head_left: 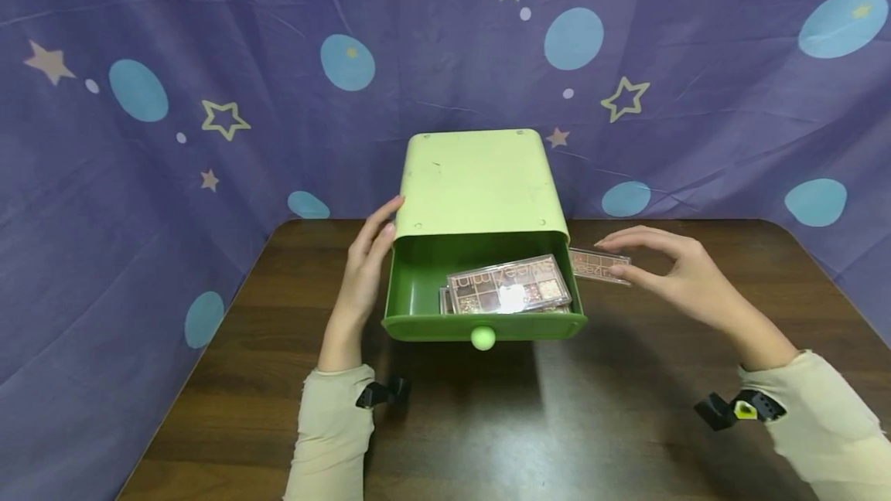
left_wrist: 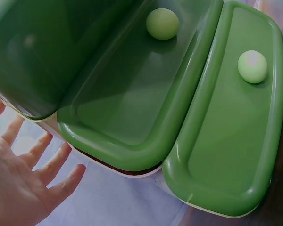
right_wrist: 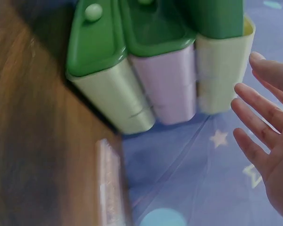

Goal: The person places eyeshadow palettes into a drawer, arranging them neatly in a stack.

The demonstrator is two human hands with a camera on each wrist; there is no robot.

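Note:
A stacked drawer unit [head_left: 480,184] with a pale yellow-green top casing stands on the table. Its top green drawer [head_left: 483,328] is pulled out by its round knob side, with eyeshadow palettes [head_left: 511,284] in clear cases lying inside, one slanted over another. My left hand [head_left: 362,273] rests its fingertips against the casing's left side, fingers fairly straight. To the right of the unit, my right hand [head_left: 671,273] hangs in the air with fingers spread and loosely bent, holding nothing. Beyond its fingertips another eyeshadow palette [head_left: 599,266] lies on the table, partly hidden by the drawer.
Below the pulled-out drawer, two more green drawer fronts with round knobs [left_wrist: 162,23] are pushed in; the middle casing [right_wrist: 167,89] is pale pink. The dark wooden table [head_left: 599,431] ends at a purple curtain [head_left: 445,45] with stars and blue spots behind the unit.

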